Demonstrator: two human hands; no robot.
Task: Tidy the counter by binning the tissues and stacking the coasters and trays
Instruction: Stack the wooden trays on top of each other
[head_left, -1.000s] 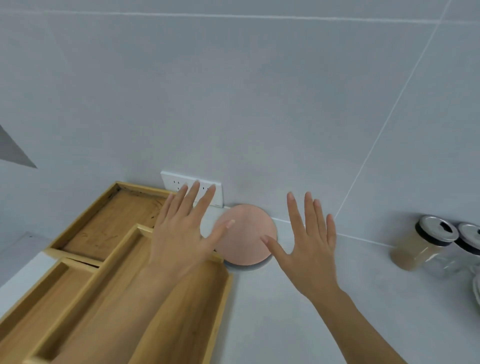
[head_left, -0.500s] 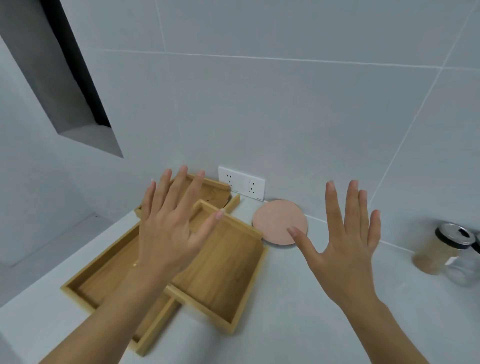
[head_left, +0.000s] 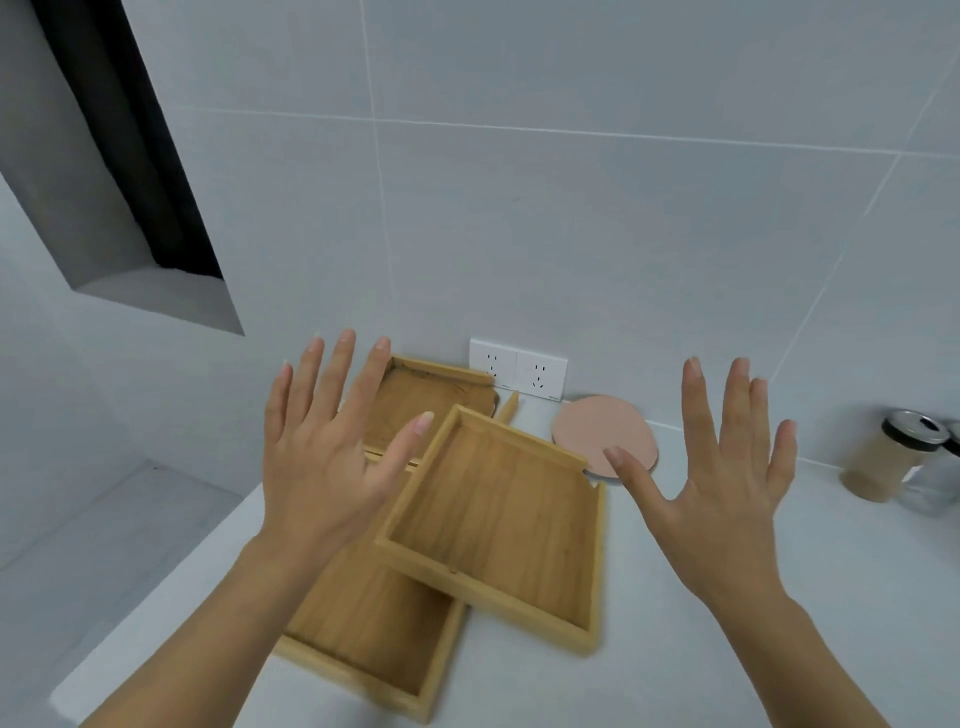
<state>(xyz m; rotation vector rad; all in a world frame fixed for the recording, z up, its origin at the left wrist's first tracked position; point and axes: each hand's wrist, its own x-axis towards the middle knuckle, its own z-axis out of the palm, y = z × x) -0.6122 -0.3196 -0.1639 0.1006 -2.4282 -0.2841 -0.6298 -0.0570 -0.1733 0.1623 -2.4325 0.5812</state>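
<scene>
Both hands raised above the bench (head_left: 779, 597), palms down, fingers spread, gripping nothing. Left hand (head_left: 324, 457) hangs over the trays near the bench's left edge; right hand (head_left: 727, 483) hangs over bare bench right of the trays, thumb tip overlapping the coaster in view; contact cannot be told. Three wooden trays in a loose, skewed pile at the back-left part of the bench: top tray (head_left: 498, 525) lies rotated, resting across the other two; front tray (head_left: 374, 639) lies under it, reaching toward the front-left edge; back tray (head_left: 415, 400) sits against the wall, partly hidden by the left hand's fingers. A loose wooden strip (head_left: 508, 406) leans between the back tray and the top tray's far corner. Coaster (head_left: 602, 434), round and pink, lies flat at the back edge, just right of the top tray's far corner, below the socket (head_left: 518, 370) on the wall; a grey edge shows beneath its front rim. Two jars at the right back edge: one with tan contents (head_left: 883, 457), a second (head_left: 940, 483) touching it, cut off by the frame.
</scene>
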